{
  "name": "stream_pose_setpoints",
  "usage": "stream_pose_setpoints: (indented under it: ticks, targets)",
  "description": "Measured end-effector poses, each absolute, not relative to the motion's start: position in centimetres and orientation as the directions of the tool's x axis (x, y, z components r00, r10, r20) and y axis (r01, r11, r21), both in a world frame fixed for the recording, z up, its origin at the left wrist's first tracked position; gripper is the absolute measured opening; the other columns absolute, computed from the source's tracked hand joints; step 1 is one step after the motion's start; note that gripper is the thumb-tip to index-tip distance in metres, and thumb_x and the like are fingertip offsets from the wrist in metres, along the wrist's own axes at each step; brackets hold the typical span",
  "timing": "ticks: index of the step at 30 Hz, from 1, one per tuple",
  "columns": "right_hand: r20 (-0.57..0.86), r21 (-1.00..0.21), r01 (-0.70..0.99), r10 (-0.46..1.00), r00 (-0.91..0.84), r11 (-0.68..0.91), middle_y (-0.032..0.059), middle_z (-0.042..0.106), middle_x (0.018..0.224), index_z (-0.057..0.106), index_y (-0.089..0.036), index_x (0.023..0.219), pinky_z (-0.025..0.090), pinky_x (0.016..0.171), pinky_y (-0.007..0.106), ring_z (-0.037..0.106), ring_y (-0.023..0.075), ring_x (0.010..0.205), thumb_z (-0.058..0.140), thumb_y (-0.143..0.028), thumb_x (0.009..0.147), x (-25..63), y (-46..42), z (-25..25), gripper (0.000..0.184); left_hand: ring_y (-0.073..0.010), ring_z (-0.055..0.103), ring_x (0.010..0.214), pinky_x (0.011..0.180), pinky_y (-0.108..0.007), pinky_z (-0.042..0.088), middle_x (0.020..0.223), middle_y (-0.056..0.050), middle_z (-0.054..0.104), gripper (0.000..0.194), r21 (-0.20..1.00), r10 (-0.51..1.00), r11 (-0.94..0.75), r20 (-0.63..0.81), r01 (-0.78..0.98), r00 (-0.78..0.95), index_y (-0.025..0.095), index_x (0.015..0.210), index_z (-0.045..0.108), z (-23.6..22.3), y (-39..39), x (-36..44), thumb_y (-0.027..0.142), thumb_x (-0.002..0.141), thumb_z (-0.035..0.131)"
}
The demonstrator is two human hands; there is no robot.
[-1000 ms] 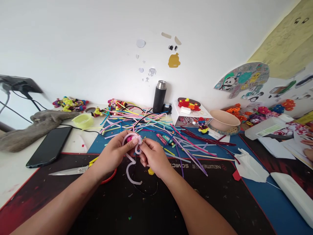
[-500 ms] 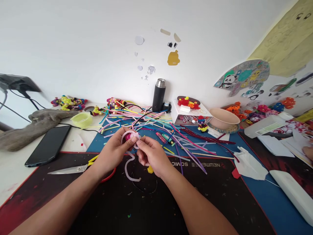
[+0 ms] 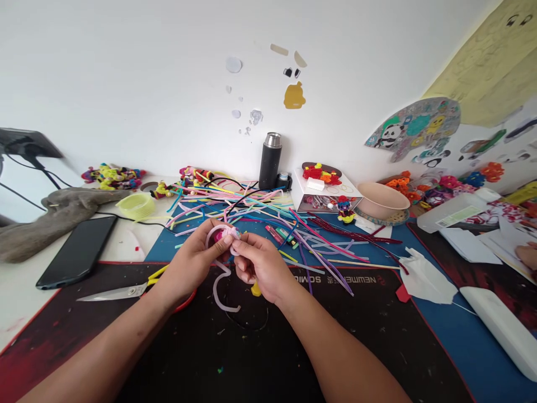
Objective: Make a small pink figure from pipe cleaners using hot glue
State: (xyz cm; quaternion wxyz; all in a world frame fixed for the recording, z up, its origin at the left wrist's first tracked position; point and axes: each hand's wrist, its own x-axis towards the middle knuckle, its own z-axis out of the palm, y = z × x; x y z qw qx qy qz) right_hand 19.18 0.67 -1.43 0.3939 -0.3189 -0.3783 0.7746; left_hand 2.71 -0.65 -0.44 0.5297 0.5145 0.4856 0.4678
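Note:
My left hand (image 3: 196, 261) and my right hand (image 3: 260, 267) meet above the black desk mat (image 3: 235, 358). Both pinch a pale pink pipe cleaner (image 3: 220, 282) that loops around a small bright pink piece between my fingertips. Its loose tail curls down in an S shape onto the mat. A pile of coloured pipe cleaners (image 3: 260, 215) lies spread just beyond my hands. A small yellow piece (image 3: 255, 289) shows under my right hand.
Scissors (image 3: 121, 290) lie left of my left wrist, a black phone (image 3: 78, 251) farther left. A black flask (image 3: 269, 161), a white box (image 3: 325, 196) and a beige bowl (image 3: 382, 202) stand at the back. Another person's fingers (image 3: 527, 254) show at the right edge.
My hands have shifted slightly while working the pink pipe cleaner; the loop sits tighter at my fingertips. The view has drifted a little.

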Motion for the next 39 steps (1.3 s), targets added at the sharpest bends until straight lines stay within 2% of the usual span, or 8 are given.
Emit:
stream_pose_setpoints:
  ticks: [5,13,18,21,24,31,36,39]
  targets:
    - [-0.209,-0.842,-0.359,0.856,-0.472,-0.403,-0.0104,0.049,0.052,0.058,-0.021,0.084,0.018,0.039,0.021,0.039,0.0066,0.039,0.085,-0.050,0.076,19.2,0.7,-1.2,0.040,-0.0195,0.062,0.073,0.067,-0.030,0.052,0.084,0.001,0.066,0.045,0.997,0.994,0.078,-0.077,-0.002,0.083,0.024,0.101,0.061,-0.6,-0.8,2.9,0.065,0.090,0.076]
    - [-0.190,-0.865,-0.346,0.875,-0.445,-0.364,-0.0098,0.048,0.053,0.056,-0.022,0.079,0.020,0.041,0.022,0.039,0.0070,0.041,0.084,-0.053,0.079,19.5,0.9,-1.4,0.042,-0.0203,0.062,0.078,0.071,-0.030,0.051,0.087,0.000,0.068,0.037,0.998,0.987,0.050,-0.055,0.035,0.148,0.024,0.105,0.064,-0.6,-0.9,2.5,0.060,0.097,0.072]
    - [-0.189,-0.883,-0.318,0.881,-0.433,-0.345,-0.0095,0.049,0.051,0.057,-0.022,0.078,0.021,0.041,0.022,0.038,0.0073,0.042,0.083,-0.048,0.080,19.4,0.9,-1.7,0.038,-0.0233,0.064,0.083,0.074,-0.031,0.050,0.086,-0.002,0.069,0.045,0.995,0.995,0.030,-0.040,0.098,0.096,0.023,0.097,0.068,0.3,-0.6,2.5,0.066,0.087,0.079]
    - [-0.197,-0.890,-0.297,0.881,-0.431,-0.345,-0.0097,0.049,0.051,0.057,-0.022,0.079,0.021,0.041,0.022,0.038,0.0075,0.042,0.084,-0.050,0.078,19.3,0.8,-1.5,0.040,-0.0219,0.061,0.079,0.071,-0.030,0.049,0.081,-0.002,0.068,0.048,0.994,0.997,0.024,-0.031,0.107,0.072,0.022,0.090,0.070,0.6,-0.4,2.3,0.066,0.081,0.085]
    - [-0.192,-0.899,-0.283,0.881,-0.432,-0.335,-0.0101,0.049,0.051,0.056,-0.023,0.079,0.022,0.041,0.022,0.038,0.0075,0.041,0.086,-0.055,0.077,19.2,0.6,-1.1,0.045,-0.0202,0.059,0.072,0.065,-0.029,0.048,0.077,-0.001,0.068,0.048,0.997,0.997,0.064,-0.066,0.041,0.045,0.021,0.088,0.070,0.6,-0.4,2.4,0.062,0.075,0.091]
    - [-0.134,-0.931,-0.254,0.891,-0.435,-0.264,-0.0100,0.052,0.051,0.057,-0.023,0.083,0.025,0.042,0.022,0.043,0.0080,0.039,0.082,-0.062,0.081,19.3,0.6,-1.0,0.047,-0.0132,0.055,0.061,0.057,-0.023,0.047,0.071,0.000,0.065,0.045,0.951,0.990,0.141,-0.142,-0.275,0.020,0.018,0.085,0.073,-0.3,-0.1,2.8,0.051,0.069,0.098]
    - [-0.116,-0.952,-0.209,0.892,-0.436,-0.226,-0.0108,0.050,0.049,0.060,-0.022,0.086,0.026,0.042,0.023,0.042,0.0082,0.039,0.077,-0.056,0.086,19.4,0.8,-1.2,0.037,-0.0120,0.056,0.061,0.055,-0.021,0.046,0.074,-0.001,0.066,0.038,0.943,0.995,0.089,-0.099,-0.320,-0.012,0.018,0.086,0.074,-0.8,0.3,2.3,0.049,0.077,0.094]
    - [-0.098,-0.951,-0.224,0.893,-0.438,-0.214,-0.0119,0.045,0.048,0.062,-0.022,0.085,0.026,0.041,0.024,0.040,0.0083,0.039,0.076,-0.052,0.086,19.4,0.9,-1.2,0.033,-0.0128,0.056,0.060,0.054,-0.022,0.046,0.073,-0.001,0.066,0.040,0.947,0.996,0.077,-0.088,-0.312,-0.022,0.018,0.083,0.074,-1.0,0.6,2.0,0.050,0.075,0.095]
